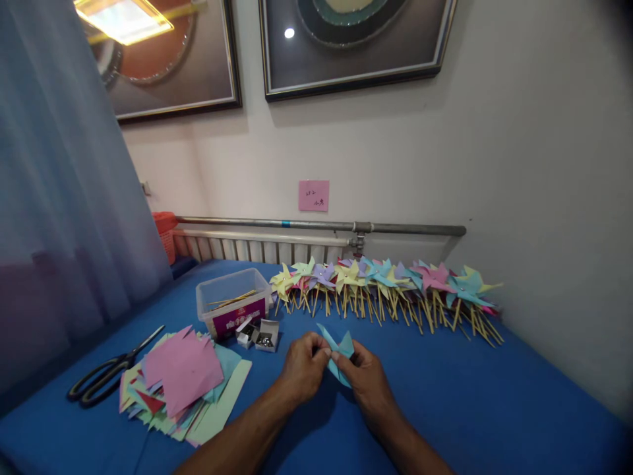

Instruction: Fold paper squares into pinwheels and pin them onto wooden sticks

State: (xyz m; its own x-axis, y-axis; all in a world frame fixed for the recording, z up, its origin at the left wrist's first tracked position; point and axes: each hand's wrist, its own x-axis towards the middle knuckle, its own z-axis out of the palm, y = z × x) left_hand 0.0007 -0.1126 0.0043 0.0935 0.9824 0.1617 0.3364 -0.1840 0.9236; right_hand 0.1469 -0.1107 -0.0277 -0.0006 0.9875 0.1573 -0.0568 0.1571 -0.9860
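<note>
A light blue paper pinwheel (345,348), partly folded, is held between my two hands above the blue cloth. My left hand (305,366) pinches it near the centre from the left. From the right, my right hand (368,379) grips it with the thumb on the paper. The fingertips of both hands meet at its middle, and whether a pin sits there is hidden. Just left of my hands stand two small open boxes (267,335) with shiny metal pieces inside. Behind them is a clear plastic tub (232,293) with thin wooden sticks.
Finished pinwheels on sticks (380,277) lie in a long row by the wall. Cut paper sheets (185,369) are piled at left beside black-handled scissors (106,376). A radiator (257,249) and pipe (415,229) run behind; a curtain (64,198) hangs at left.
</note>
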